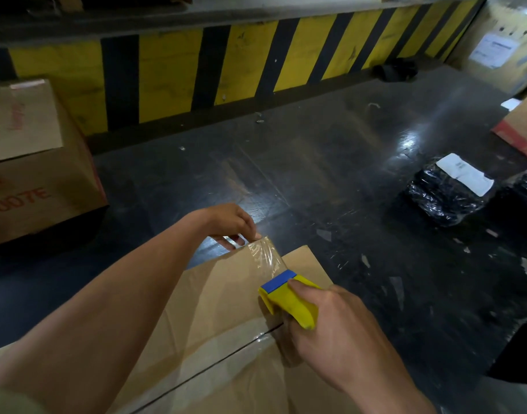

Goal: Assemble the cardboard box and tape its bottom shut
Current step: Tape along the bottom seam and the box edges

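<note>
A brown cardboard box (pixel 226 339) lies in front of me with its bottom flaps folded shut; a dark seam runs diagonally across them under a strip of clear tape. My right hand (pixel 339 339) grips a yellow and blue tape dispenser (pixel 289 297) near the box's far edge. Clear tape (pixel 265 255) stretches from the dispenser to the far edge. There my left hand (pixel 232 225) pinches the tape's free end just past the box's rim.
A large printed cardboard box (pixel 38 162) stands at the left. Black plastic-wrapped parcels (pixel 447 189) with a white label lie at the right, beside another carton (pixel 522 130). A yellow and black striped kerb (pixel 226 67) runs along the back. The dark floor holds scattered tape scraps.
</note>
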